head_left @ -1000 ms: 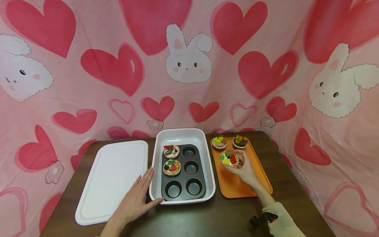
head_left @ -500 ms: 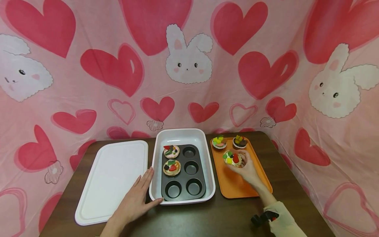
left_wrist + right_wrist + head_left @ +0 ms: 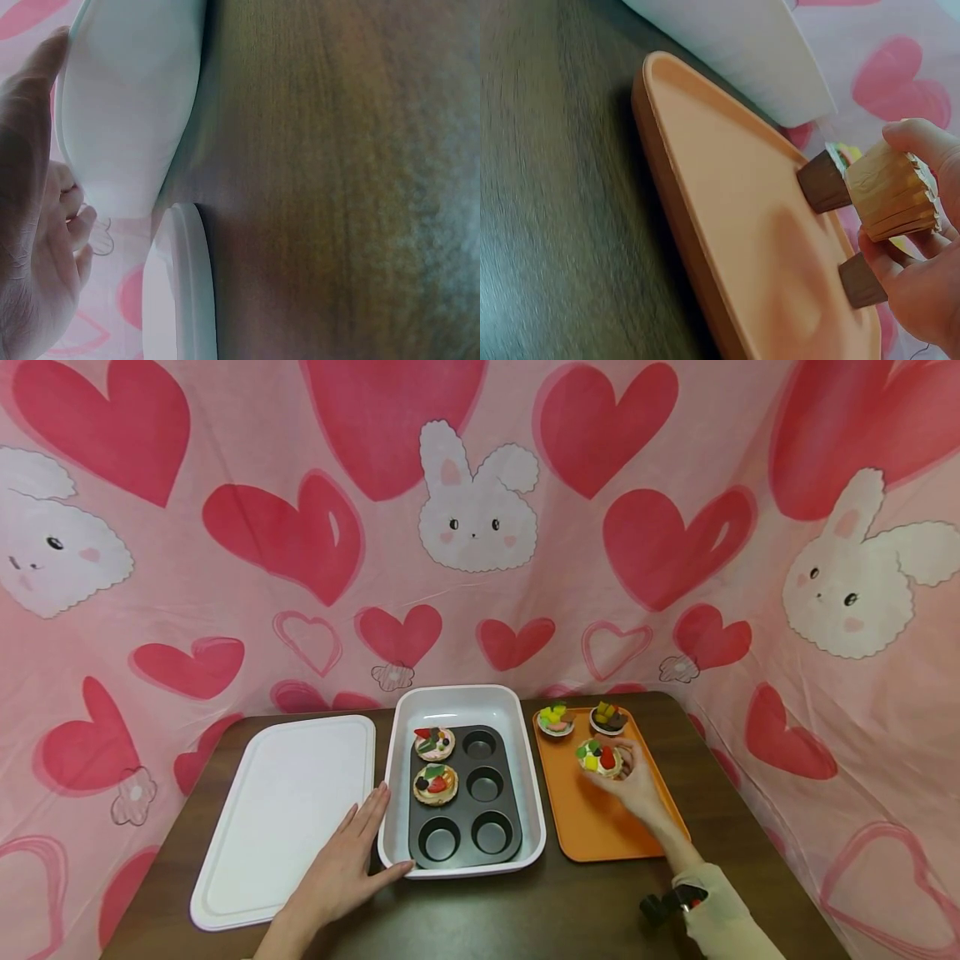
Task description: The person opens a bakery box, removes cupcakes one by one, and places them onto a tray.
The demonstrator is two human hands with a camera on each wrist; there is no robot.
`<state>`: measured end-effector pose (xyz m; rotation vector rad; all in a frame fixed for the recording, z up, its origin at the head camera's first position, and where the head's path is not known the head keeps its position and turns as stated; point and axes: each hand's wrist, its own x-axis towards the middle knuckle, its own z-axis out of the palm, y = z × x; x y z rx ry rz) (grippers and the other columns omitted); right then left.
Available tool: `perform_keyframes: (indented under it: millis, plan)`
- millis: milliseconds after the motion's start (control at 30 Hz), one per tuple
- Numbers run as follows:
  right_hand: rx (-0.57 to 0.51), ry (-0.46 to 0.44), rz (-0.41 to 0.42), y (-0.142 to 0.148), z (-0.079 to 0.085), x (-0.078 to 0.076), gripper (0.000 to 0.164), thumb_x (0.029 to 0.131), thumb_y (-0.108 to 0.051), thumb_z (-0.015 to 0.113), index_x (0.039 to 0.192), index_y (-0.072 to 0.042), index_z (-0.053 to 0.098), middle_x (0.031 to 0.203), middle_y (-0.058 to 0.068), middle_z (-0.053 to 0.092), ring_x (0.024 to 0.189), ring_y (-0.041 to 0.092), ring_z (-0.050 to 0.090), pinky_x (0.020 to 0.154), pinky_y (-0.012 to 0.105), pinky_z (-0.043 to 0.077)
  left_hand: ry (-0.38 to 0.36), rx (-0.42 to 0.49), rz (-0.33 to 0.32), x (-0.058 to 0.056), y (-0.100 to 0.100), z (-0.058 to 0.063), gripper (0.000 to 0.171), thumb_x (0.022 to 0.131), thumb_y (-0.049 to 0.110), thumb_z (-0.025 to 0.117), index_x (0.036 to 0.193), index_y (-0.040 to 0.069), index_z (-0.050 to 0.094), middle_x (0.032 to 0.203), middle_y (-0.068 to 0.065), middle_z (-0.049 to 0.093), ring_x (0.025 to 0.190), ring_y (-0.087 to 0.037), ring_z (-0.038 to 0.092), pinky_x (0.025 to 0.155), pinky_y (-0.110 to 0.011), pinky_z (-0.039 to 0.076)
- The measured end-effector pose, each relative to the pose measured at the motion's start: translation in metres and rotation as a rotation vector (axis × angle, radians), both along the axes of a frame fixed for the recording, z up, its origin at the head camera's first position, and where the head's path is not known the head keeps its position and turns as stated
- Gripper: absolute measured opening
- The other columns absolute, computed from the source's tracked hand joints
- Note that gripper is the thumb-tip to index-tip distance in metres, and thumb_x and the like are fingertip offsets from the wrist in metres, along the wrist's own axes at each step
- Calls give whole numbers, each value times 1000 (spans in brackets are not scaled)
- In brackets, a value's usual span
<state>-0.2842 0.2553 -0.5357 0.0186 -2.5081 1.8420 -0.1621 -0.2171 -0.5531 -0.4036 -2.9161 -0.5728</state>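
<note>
My right hand [image 3: 633, 781] holds a fruit-topped cupcake [image 3: 598, 760] by its sides, thumb and fingers around the tan paper wrapper. In the right wrist view this cupcake [image 3: 892, 191] is raised above the orange tray [image 3: 727, 165]. Two more cupcakes, one with yellow topping [image 3: 556, 720] and one with dark topping [image 3: 607, 719], stand at the tray's far end. My left hand [image 3: 337, 868] rests with extended fingers against the near left corner of the white bin [image 3: 401, 710]. Inside the bin, a dark muffin pan [image 3: 465, 822] bears two fruit-topped cupcakes [image 3: 435, 785] in its left column.
A white lid [image 3: 288, 810] lies flat on the brown wooden table [image 3: 480, 918], left of the bin. The orange tray stands right of the bin. Behind the table hangs a pink cloth [image 3: 375, 568] with hearts and rabbits.
My right hand has moved slightly to the right over the orange tray, carrying the cupcake. My left hand and the bin have stayed in place.
</note>
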Motion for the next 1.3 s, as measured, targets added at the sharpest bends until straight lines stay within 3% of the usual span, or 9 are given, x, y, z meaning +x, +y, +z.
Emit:
perform_keyframes:
  millis: [167,300,433,600,700,967,1033,1167,1300]
  plan:
    - [-22,-7,-16,6,-5,-4,75,95,0,82,153,3,35,160,31,53,113,-10,58,92,0,49,10,-16,-2,-1,0,1,117,88,76,75,175,12,30,181,-8,36,166,-27,40,136,-54,35]
    - [-25,2,-30,11,-12,-7,76,94,0,84,152,3,36,164,29,53,111,-19,55,95,-1,46,12,-18,-4,-1,0,1,117,88,75,76,175,12,30,181,-8,36,166,-27,40,133,-58,38]
    - [5,-1,-50,16,-18,-10,77,95,-4,84,153,1,35,167,25,52,113,-23,51,99,-3,40,11,-12,-6,-1,0,1,116,88,75,75,175,12,30,181,-7,36,166,-27,40,138,-50,32]
    - [27,-21,-74,20,-24,-11,79,96,-3,83,154,2,30,166,27,51,111,-22,50,97,-4,40,11,2,-8,0,0,0,116,89,75,76,174,11,30,181,-8,36,166,-27,40,143,-28,11]
    - [32,-28,-90,20,-26,-12,79,96,-2,83,154,2,29,165,28,51,109,-19,50,95,-5,40,11,5,-8,0,0,0,116,89,74,76,174,11,30,181,-8,36,166,-27,40,142,-25,8]
    - [66,-6,-105,23,-28,-16,80,94,2,81,155,7,29,156,37,53,110,-10,52,90,-5,41,16,6,-10,0,0,1,116,89,74,76,174,11,30,180,-9,37,166,-28,41,136,-12,-5]
    - [80,-9,-110,23,-29,-16,80,94,1,81,155,7,29,155,36,53,113,-6,52,90,-5,40,16,4,-9,0,0,1,116,89,74,76,174,11,30,180,-9,37,166,-28,41,137,-13,-4]
    - [97,-15,-110,24,-29,-16,80,95,0,81,156,7,29,156,36,52,129,17,57,92,-7,36,10,-1,-6,0,0,1,116,89,75,76,175,12,30,180,-8,36,166,-27,40,143,-31,14]
    - [112,-11,-102,24,-29,-16,80,95,1,80,156,9,29,157,38,52,142,39,52,91,-9,32,13,0,-8,0,0,1,116,89,75,76,175,12,30,181,-7,36,166,-28,40,143,-27,11]
